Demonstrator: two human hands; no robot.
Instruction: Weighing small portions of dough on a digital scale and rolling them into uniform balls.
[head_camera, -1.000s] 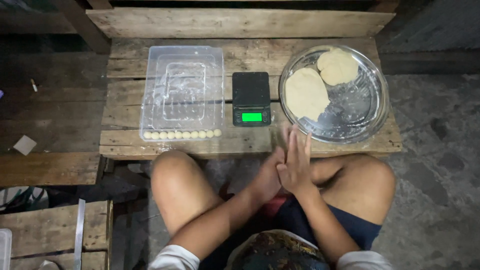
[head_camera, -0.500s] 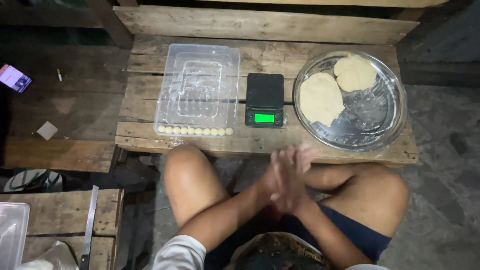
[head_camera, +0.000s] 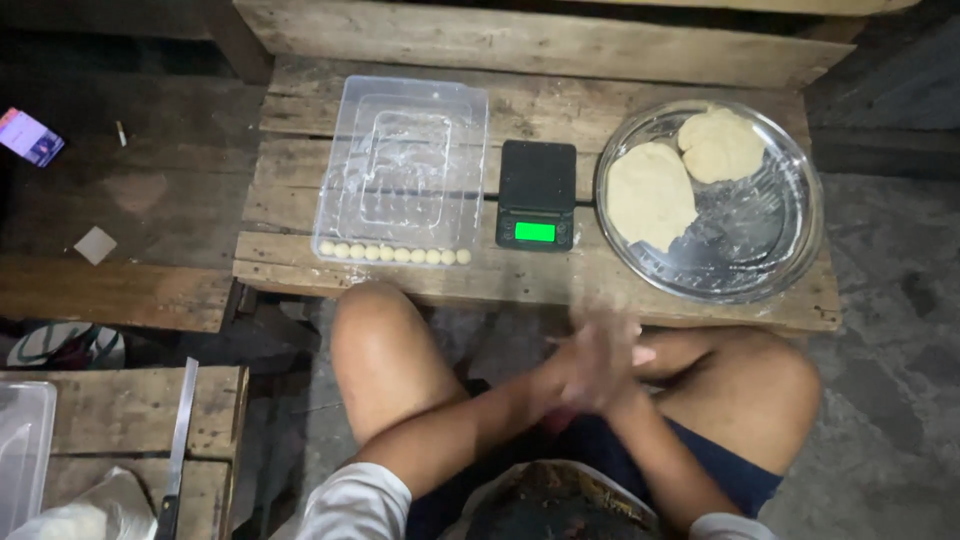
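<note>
A: Showing the seated person from above: where are the hands?

B: Both sit between the bare knees, just in front of the near edge of the wooden bench (head_camera: 700, 290). The left hand (head_camera: 575, 375) and right hand (head_camera: 612, 352) are pressed together palm to palm, fingers pointing toward the bench. They are blurred, so whether anything lies between the palms cannot be told; possibly a small piece of dough.

A: Which items are nearest to them?

B: A round metal tray (head_camera: 760, 270) stands on the right part of the bench, holding two flattened pale dough pieces (head_camera: 650, 195), the larger at left and the smaller at upper right, touching each other. Just left of the tray is a small black scale (head_camera: 537, 175) with a lit green display facing the person.

A: And left of the scale?

B: A clear plastic lid (head_camera: 400, 165), rectangular, lies flat on the bench. Along its near edge runs a single row of small dough balls (head_camera: 395, 254), side by side.

A: What lies off the bench?

B: At lower left, a second wooden surface carries a long knife (head_camera: 180, 430) and the corner of a clear container (head_camera: 22, 440). At far left a phone (head_camera: 30, 136) with a lit screen rests on the dark floor.
</note>
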